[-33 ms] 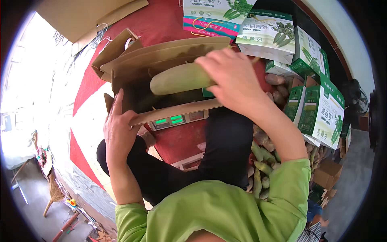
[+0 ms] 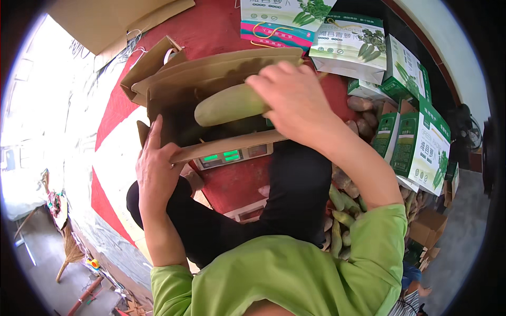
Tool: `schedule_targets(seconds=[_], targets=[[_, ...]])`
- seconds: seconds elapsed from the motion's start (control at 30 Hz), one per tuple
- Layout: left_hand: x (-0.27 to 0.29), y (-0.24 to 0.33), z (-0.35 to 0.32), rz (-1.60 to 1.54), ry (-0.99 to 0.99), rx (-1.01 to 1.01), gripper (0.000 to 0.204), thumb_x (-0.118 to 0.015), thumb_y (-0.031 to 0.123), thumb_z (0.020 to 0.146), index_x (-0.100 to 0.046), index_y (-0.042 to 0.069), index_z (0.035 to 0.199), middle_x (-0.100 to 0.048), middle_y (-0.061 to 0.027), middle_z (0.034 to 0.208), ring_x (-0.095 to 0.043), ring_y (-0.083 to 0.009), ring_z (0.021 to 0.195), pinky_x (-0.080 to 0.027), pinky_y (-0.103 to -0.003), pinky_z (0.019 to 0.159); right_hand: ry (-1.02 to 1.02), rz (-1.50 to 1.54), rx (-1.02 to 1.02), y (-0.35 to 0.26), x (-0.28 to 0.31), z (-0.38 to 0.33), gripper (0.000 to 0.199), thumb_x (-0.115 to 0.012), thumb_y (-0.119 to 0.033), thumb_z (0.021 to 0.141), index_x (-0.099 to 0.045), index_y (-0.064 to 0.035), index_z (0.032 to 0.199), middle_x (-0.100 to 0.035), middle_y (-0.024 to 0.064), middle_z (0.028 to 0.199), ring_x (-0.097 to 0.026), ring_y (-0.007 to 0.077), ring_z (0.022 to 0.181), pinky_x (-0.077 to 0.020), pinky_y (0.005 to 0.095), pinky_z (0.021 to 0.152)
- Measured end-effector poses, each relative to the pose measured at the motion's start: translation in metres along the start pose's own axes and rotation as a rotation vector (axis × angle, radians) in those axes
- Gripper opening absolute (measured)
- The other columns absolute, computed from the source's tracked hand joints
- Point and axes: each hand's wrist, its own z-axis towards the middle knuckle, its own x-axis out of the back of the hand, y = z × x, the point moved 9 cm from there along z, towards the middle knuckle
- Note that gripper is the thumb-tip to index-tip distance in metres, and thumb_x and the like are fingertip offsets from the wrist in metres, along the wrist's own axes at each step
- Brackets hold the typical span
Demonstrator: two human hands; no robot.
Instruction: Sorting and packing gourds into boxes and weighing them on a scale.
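Note:
A long pale-green radish (image 2: pixel 226 106) is gripped at its right end by my right hand (image 2: pixel 295 97), held over the open top of a cardboard box (image 2: pixel 232 144). Its blunt end points left, above the dark inside of the box, whose contents are mostly in shadow. My left hand (image 2: pixel 158 163) grasps the box's near left corner, thumb over the near wall and one finger along the end. Beneath the box, a scale (image 2: pixel 232 156) shows lit green displays at its front edge.
White-and-green printed cartons (image 2: pixel 348 50) and upright gift boxes (image 2: pixel 421 137) stand at the right. Wrapped radishes (image 2: pixel 361 104) and a pile of loose radishes (image 2: pixel 342 218) lie beside my right knee. Flat cardboard (image 2: pixel 110 21) lies far left, on red cloth (image 2: pixel 205 23). A broom (image 2: pixel 68 250) is lower left.
My right hand has shifted slightly left with the radish, which sits a little lower over the box. My left hand stays at the box corner.

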Motion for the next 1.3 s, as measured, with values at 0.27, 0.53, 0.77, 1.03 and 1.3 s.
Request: schedule_targets(seconds=[0.27,0.53,0.77,1.03,1.3], targets=[[-0.001,-0.005,0.000,0.035,-0.007,-0.020,0.015,-0.073,0.007,0.063,-0.068,0.006,0.078,-0.042,-0.0163,0.141,-0.053,-0.0322,0.116,-0.046,-0.041,0.089,-0.179,-0.397,0.360,-0.081,-0.059,0.052,0.021,-0.067,-0.024,0.071,-0.066,-0.0139,0.090,-0.063,-0.0001,0.086,-0.054,0.0167,0.090,-0.0375,0.0353,0.076],[-0.002,-0.006,0.001,0.016,-0.025,0.015,0.014,-0.073,0.005,0.065,-0.068,0.006,0.078,-0.041,-0.0125,0.142,-0.054,-0.0295,0.114,-0.047,-0.040,0.087,-0.524,-0.496,0.573,-0.126,-0.088,0.053,0.018,-0.065,-0.029,0.076,-0.070,-0.0178,0.089,-0.068,-0.0034,0.090,-0.061,0.0184,0.097,-0.0406,0.0409,0.086],[-0.003,-0.011,-0.003,0.041,-0.023,0.037,0.016,-0.071,0.003,0.066,-0.068,0.005,0.082,-0.045,-0.0108,0.140,-0.056,-0.0309,0.112,-0.049,-0.040,0.085,0.211,0.327,0.244,-0.049,0.034,0.034,0.016,-0.060,-0.016,0.085,-0.068,-0.0053,0.094,-0.069,0.0074,0.092,-0.067,0.0188,0.081,-0.0504,0.0320,0.073],[0.000,-0.003,-0.003,0.118,0.058,0.008,0.015,-0.073,0.010,0.070,-0.067,0.006,0.083,-0.050,-0.0053,0.136,-0.052,-0.0273,0.119,-0.045,-0.038,0.092,0.257,0.652,-0.575,0.120,-0.021,-0.127,0.021,-0.063,-0.008,0.086,-0.066,-0.0027,0.106,-0.068,0.0036,0.095,-0.062,0.0091,0.087,-0.0468,0.0237,0.081],[0.005,0.003,-0.002,0.142,0.157,-0.021,0.025,-0.075,0.007,0.069,-0.069,0.005,0.094,-0.056,-0.0052,0.131,-0.057,-0.0236,0.114,-0.048,-0.034,0.088,0.045,0.684,-0.981,0.147,-0.207,-0.334,0.022,-0.062,-0.008,0.081,-0.067,-0.0025,0.102,-0.068,0.0161,0.096,-0.067,0.0261,0.090,-0.0505,0.0331,0.078]])
